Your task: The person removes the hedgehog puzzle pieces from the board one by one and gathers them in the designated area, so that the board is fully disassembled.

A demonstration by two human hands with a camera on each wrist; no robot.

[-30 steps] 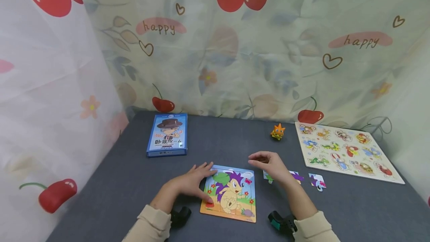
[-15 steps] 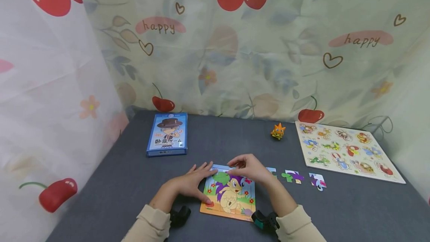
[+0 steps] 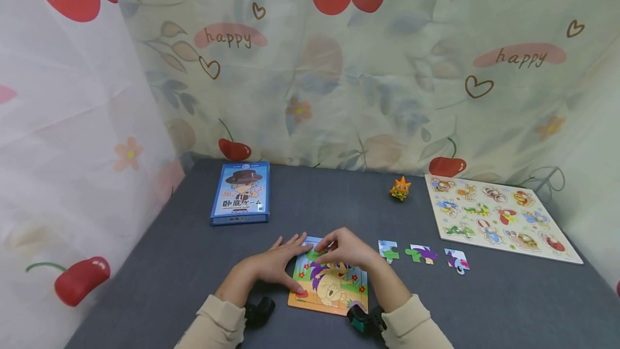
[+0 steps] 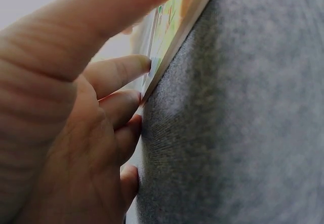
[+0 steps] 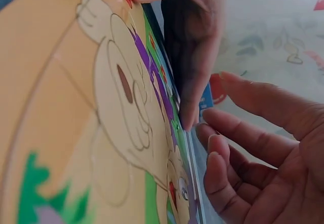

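Apparently only part-way along: square hedgehog puzzle board with tan-and-blue printed rim (image 3: pixel 315 306), flat at lower centre of the head view. Cannot tell seated pieces from printed base. Left to deal with, presumably: blue-and-green piece (image 3: pixel 386 246), green-and-purple piece (image 3: pixel 422 253) and purple piece with an eye (image 3: pixel 457 260), loose right of centre. Left hand (image 3: pixel 272 264) spread along the board's left edge; right hand (image 3: pixel 349 249) loosely bent above its top, nothing visible between fingertips. Farther out on the dark grey worktop (image 3: pixel 310 198): glossy blue box (image 3: pixel 240 203), left of centre; spiky orange figurine (image 3: pixel 400 189), right of centre; pale insect-picture board (image 3: pixel 533 250), right.
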